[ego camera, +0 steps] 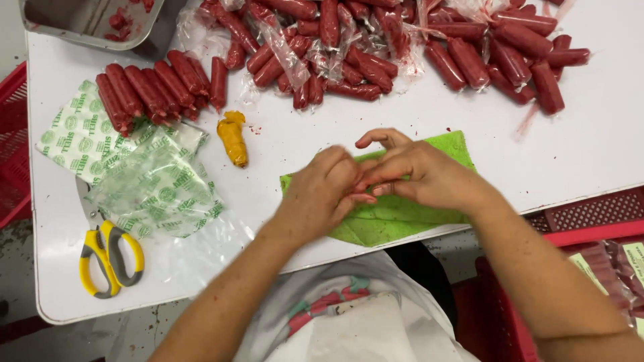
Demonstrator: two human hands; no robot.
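While pressed together over the green cloth [402, 214] at the worktop's [590, 147] near edge, left hand [322, 194] and right hand [422, 174] fingers interlocked, pinching nothing visible; red sausages [154, 87] far edge.

The left hand [327, 191] and right hand [419, 175] cover the middle of the green cloth [402, 218], whatever lies between the fingers is hidden, and the metal tray [80, 27] is cropped at the top edge.

Both hands, left hand [322, 191] and right hand [419, 174], are meeting over a cloth [396, 218] at centre frame. Sausages [376, 47] are lying along the top; bags [134, 174] and scissors [107, 258] are sitting lower left on the table [570, 147].
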